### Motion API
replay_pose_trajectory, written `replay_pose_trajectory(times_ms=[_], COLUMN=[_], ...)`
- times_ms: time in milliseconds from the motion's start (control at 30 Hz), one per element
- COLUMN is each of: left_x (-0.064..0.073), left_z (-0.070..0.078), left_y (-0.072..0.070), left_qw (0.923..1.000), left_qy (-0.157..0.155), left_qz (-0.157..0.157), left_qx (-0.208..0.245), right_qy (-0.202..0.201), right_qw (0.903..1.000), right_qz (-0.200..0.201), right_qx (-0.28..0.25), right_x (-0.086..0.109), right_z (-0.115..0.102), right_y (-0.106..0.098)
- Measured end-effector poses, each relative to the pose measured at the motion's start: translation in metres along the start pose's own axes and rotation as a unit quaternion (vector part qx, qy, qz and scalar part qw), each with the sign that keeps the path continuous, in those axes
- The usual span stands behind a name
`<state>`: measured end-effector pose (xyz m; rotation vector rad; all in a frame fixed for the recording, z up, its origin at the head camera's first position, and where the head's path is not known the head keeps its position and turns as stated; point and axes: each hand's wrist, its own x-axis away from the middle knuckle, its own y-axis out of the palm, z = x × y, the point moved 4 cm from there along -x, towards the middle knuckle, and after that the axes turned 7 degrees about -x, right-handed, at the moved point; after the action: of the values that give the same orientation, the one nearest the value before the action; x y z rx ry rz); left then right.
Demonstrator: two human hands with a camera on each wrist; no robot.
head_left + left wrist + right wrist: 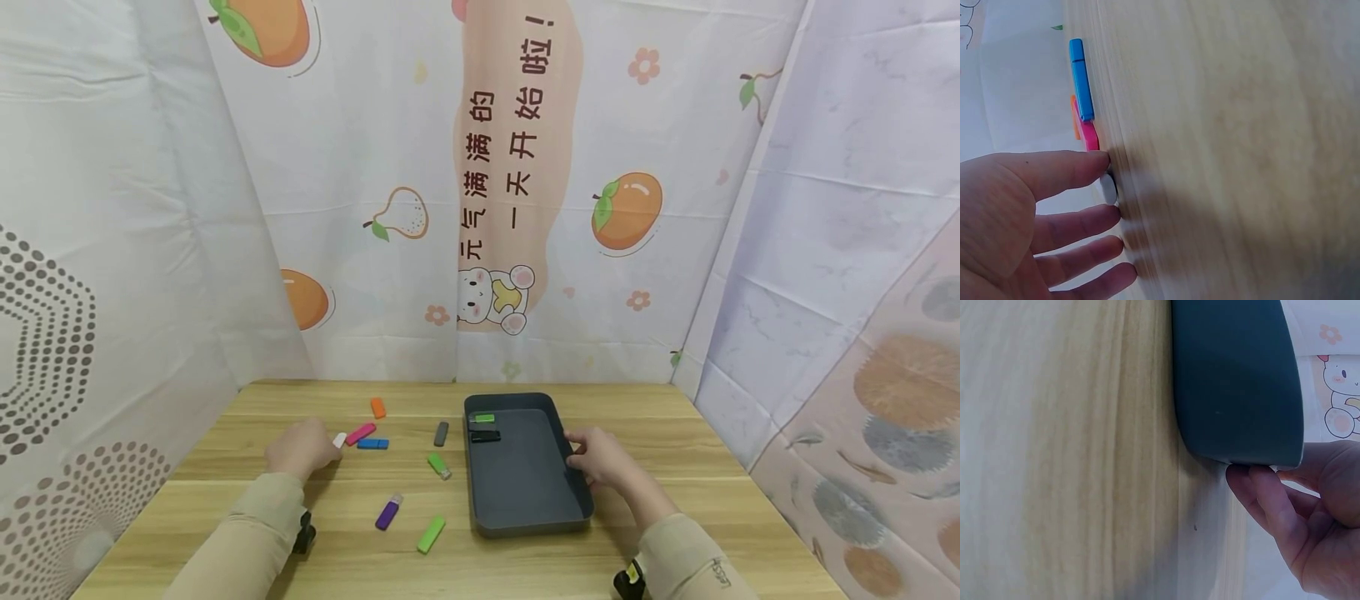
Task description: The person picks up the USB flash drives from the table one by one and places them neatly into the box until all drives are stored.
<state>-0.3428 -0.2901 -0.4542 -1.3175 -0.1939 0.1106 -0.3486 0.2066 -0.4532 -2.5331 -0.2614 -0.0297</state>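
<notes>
My left hand [302, 447] reaches down at the left of the table to a white USB stick [340, 440]. In the left wrist view, the white stick lies between the thumb and the spread fingers [1079, 226]. Just beyond it are a pink stick [361, 433] and a blue stick [372, 444]. My right hand [600, 457] holds the right wall of a dark grey tray [531, 479], fingertips against its outside and thumb at the rim. Inside the tray, at its far left, lie a green-and-grey stick [483, 419] and a black stick [485, 436].
Between left hand and tray lie an orange stick [378, 407], a grey stick [441, 433], a purple stick [388, 512], a green stick with a metal plug [439, 466] and another green stick [431, 534]. Printed cloth [390, 333] hangs behind the wooden table [345, 558].
</notes>
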Motion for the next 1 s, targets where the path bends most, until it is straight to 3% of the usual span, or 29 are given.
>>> replay_pose_trajectory(times_ms=[1000], left_x=[0.0028], left_z=[-0.0039], left_y=[-0.0020], left_qw=[0.9997], left_qy=[0.016], left_qz=[0.020], left_qx=[0.006], right_qy=[-0.004], right_qw=[1.0000], right_qz=[0.002], right_qx=[0.003], right_x=[-0.0045], right_z=[0.0022], right_y=[0.0006])
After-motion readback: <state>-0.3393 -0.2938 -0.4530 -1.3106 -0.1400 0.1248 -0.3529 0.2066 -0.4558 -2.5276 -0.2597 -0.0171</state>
